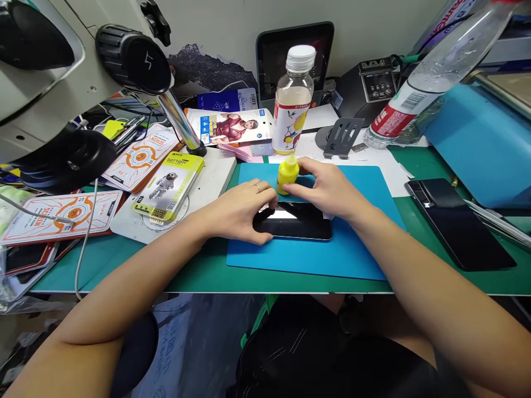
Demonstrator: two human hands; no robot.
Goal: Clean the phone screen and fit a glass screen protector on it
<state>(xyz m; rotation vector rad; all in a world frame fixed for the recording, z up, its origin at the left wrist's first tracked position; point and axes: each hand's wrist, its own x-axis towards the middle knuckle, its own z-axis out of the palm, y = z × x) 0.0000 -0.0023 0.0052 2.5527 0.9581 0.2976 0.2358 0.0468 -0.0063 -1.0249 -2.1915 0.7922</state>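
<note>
A black smartphone (305, 224) lies flat on the blue mat (290, 260), its glossy face reflecting light. My left hand (240, 213) grips its left end, thumb along the near edge and bent fingers at the far edge. Just beyond the phone a small yellow squeeze bottle (287, 174) with a pale nozzle stands upright. My right hand (326, 185) has thumb and forefinger around that bottle's right side; its other fingers are partly hidden. Under the right palm, a small whitish piece shows at the phone's right end.
Behind the mat stand a drink bottle (293, 105) and a black phone stand (342, 138). A tilted water bottle (418, 94) is at right, above another dark phone (460, 221). Battery boxes (168, 185) and a microscope (133, 58) crowd the left. The table's front edge runs below.
</note>
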